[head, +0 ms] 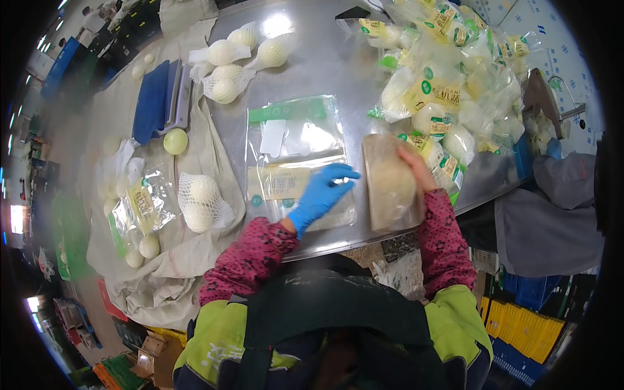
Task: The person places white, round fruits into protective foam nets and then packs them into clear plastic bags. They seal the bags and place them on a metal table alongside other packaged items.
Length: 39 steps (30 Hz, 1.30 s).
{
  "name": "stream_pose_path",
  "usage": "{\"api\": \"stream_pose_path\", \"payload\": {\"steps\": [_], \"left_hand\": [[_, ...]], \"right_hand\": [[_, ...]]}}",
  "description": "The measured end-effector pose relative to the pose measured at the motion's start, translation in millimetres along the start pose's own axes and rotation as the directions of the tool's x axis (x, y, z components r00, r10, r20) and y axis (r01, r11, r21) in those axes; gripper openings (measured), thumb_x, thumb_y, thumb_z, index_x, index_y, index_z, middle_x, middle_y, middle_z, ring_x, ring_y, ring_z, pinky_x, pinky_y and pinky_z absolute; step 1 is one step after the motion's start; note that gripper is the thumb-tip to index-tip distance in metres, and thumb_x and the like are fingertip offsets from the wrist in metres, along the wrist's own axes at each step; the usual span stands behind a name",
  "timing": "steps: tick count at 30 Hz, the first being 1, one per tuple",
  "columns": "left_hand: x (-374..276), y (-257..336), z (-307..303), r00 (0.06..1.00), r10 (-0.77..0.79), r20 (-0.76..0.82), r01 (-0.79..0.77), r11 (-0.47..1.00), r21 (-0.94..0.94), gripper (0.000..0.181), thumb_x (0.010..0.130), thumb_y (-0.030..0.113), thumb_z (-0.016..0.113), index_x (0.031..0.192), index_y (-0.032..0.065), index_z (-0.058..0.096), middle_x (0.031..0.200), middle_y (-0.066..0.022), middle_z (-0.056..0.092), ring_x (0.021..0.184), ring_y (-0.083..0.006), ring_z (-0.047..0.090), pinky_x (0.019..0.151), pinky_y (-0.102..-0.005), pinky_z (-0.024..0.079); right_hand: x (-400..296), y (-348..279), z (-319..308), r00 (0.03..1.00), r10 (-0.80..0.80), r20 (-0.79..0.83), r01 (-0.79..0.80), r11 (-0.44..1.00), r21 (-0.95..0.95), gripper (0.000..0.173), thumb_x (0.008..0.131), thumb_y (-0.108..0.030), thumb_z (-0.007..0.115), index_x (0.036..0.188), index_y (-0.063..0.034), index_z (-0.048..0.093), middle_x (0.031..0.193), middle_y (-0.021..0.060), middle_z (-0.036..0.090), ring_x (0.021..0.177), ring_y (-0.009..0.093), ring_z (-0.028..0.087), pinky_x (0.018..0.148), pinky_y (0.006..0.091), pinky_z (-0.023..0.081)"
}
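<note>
My left hand, in a blue glove, hovers over or rests on a stack of flat clear printed bags; its fingers are apart and hold nothing. My bare right hand lies along the right edge of a brown paper-like bundle in a clear wrap, its fingers partly hidden; whether it grips the bundle is unclear. Beyond lie white onions in foam nets. To the right is a heap of packed bags of onions. At the left, a netted pair and a packed bag lie on cloth.
A steel table bears these things, with a beige cloth over its left side. A blue object beside a scale-like device and a loose onion are at the left. A co-worker's grey sleeve and blue-gloved hand are at the right.
</note>
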<state>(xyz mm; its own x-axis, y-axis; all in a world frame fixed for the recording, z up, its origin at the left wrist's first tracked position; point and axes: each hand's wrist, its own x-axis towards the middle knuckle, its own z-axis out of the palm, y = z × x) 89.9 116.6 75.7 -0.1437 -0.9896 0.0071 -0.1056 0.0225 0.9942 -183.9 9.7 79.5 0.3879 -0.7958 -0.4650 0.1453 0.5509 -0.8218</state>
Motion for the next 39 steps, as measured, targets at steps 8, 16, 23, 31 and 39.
{"api": "stream_pose_path", "payload": {"steps": [8,16,23,31,39], "left_hand": [[-94,-29,-126,0.979,0.126,0.162,-0.203,0.705,0.679,0.016,0.083,0.019,0.074,0.098,0.0138,0.073,0.091,-0.007,0.063,0.081,-0.0273,0.061,0.076,-0.0376,0.048],[-85,-49,-95,0.959,0.243,0.147,-0.267,0.599,0.755,0.018,0.085,0.022,0.071,0.102,0.0155,0.071,0.089,-0.0077,0.061,0.084,-0.0294,0.059,0.073,-0.0421,0.044],[-59,-62,-103,0.996,-0.083,0.022,0.08,0.991,0.103,0.013,0.08,0.021,0.076,0.09,0.0127,0.073,0.091,-0.0074,0.063,0.087,-0.0253,0.061,0.076,-0.0375,0.049],[-78,-59,-129,0.986,0.096,0.135,-0.165,0.651,0.741,0.013,0.079,0.024,0.076,0.083,0.0116,0.074,0.084,-0.0072,0.061,0.082,-0.027,0.062,0.076,-0.0393,0.051],[-38,-10,-79,0.98,0.162,-0.117,-0.089,0.878,0.47,0.016,0.083,0.026,0.074,0.084,0.0104,0.078,0.081,-0.007,0.065,0.076,-0.0239,0.063,0.07,-0.0348,0.049]], "right_hand": [[-138,18,85,0.979,-0.183,0.091,0.151,0.948,0.281,0.058,0.103,-0.022,0.048,0.156,-0.0075,0.029,0.152,0.014,0.044,0.134,0.024,0.05,0.112,0.0372,0.042],[-190,97,167,0.986,0.153,0.064,-0.165,0.869,0.467,0.062,0.102,-0.022,0.049,0.158,-0.0088,0.026,0.154,0.0122,0.042,0.135,0.023,0.05,0.113,0.0368,0.04],[-193,132,189,0.979,0.168,0.112,-0.202,0.829,0.522,0.067,0.103,-0.018,0.049,0.16,-0.0119,0.016,0.155,0.0124,0.04,0.135,0.022,0.05,0.111,0.0355,0.042],[-194,132,180,0.981,0.13,0.146,-0.19,0.82,0.54,0.067,0.103,-0.018,0.049,0.161,-0.0127,0.015,0.157,0.0124,0.037,0.137,0.022,0.048,0.113,0.0355,0.04],[-176,112,150,0.968,0.154,0.198,-0.234,0.841,0.488,0.07,0.103,-0.02,0.051,0.161,-0.0155,0.013,0.154,0.0108,0.042,0.129,0.02,0.054,0.106,0.0348,0.046]]}}
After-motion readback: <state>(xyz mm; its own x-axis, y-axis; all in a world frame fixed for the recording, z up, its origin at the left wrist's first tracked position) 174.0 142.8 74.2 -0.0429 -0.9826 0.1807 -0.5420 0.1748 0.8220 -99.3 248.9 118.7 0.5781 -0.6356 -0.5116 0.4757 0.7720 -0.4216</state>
